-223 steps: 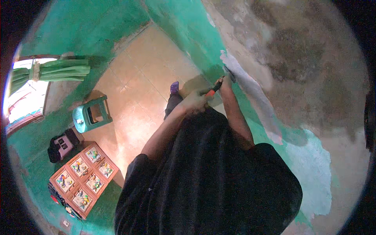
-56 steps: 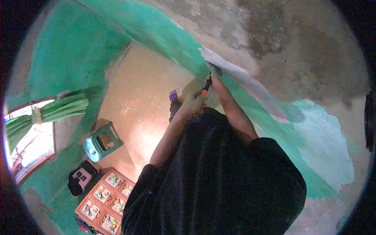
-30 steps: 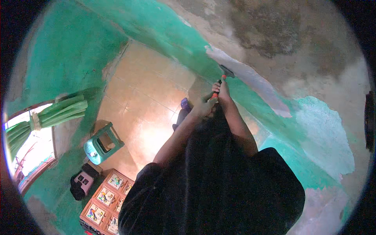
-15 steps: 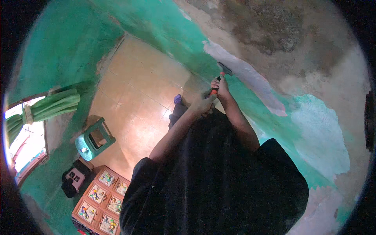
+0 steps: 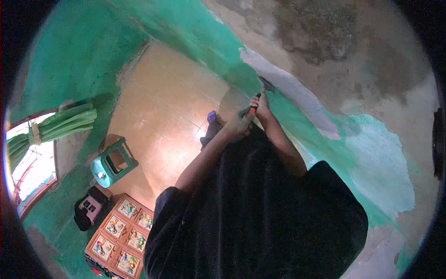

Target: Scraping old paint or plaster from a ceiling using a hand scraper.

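Note:
Both my hands are closed on a long-handled scraper with a dark blade and black-and-orange handle. My right hand grips it higher up, near the blade. My left hand holds the lower end, its fingers partly hidden. The blade lies against the lower edge of a pale, lilac-white strip on the green wall, just below bare, stained grey plaster.
A tiled floor meets the walls in a corner. At left are a window with tied green curtain, a teal stool, a pink-and-black device and a wooden cabinet with decorated panels. My foot in a purple covering shows below.
Over the last seconds the blade has shifted slightly along the pale strip, and the view has turned a little. Both hands keep their grip on the scraper; little differs from half a second ago.

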### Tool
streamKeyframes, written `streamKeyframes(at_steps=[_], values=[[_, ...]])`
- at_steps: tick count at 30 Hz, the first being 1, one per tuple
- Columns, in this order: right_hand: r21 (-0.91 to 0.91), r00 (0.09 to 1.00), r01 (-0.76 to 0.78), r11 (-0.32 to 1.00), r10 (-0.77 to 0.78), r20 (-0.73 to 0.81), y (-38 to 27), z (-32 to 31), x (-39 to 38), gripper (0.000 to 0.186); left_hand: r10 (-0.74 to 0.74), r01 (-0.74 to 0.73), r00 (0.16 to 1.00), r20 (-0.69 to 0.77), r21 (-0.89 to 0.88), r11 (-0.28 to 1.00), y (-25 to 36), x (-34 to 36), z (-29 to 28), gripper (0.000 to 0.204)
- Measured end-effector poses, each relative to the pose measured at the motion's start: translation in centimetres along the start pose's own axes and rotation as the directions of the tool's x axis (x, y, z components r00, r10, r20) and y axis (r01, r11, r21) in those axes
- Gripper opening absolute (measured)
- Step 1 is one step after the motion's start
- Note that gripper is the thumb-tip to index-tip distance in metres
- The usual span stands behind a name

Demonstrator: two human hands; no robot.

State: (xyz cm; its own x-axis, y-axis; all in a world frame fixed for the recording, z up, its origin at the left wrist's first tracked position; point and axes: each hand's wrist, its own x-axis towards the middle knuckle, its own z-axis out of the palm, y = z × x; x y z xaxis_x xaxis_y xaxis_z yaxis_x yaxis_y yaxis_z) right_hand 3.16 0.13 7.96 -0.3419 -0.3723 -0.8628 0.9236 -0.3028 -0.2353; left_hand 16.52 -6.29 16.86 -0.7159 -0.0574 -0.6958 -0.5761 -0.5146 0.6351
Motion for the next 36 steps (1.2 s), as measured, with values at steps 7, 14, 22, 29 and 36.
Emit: streamKeyframes(at_steps=[7, 14, 22, 29, 36], values=[[0.059, 0.998, -0.002, 0.998, -0.001, 0.056, -0.6, -3.9, 1.3, 0.035, -0.007, 0.007, 1.0, 0.027, -0.011, 1.0, -0.1, -0.5, 2.2, 0.034], [0.029, 0.999, -0.014, 0.999, 0.012, 0.042, -1.8, -2.7, -2.0, 0.038, 0.007, -0.007, 1.0, -0.005, 0.089, 0.996, 0.5, -1.6, 3.6, 0.03], [-0.009, 0.997, -0.004, 1.0, 0.004, 0.074, -1.7, -2.8, -2.4, 0.037, 0.034, -0.034, 0.999, 0.002, 0.058, 0.998, 0.4, -1.9, 3.9, 0.036], [0.055, 0.993, -0.07, 0.996, 0.064, 0.103, -2.4, -2.7, -2.6, 0.039, 0.063, -0.065, 0.998, 0.021, 0.14, 0.988, 0.5, -3.1, 4.6, 0.041], [0.05, 0.999, 0.032, 0.998, -0.032, 0.007, -1.9, -2.5, -4.0, 0.038, -0.063, 0.055, 0.995, 0.08, 0.095, 0.994, 1.5, -3.7, 4.7, 0.041]])
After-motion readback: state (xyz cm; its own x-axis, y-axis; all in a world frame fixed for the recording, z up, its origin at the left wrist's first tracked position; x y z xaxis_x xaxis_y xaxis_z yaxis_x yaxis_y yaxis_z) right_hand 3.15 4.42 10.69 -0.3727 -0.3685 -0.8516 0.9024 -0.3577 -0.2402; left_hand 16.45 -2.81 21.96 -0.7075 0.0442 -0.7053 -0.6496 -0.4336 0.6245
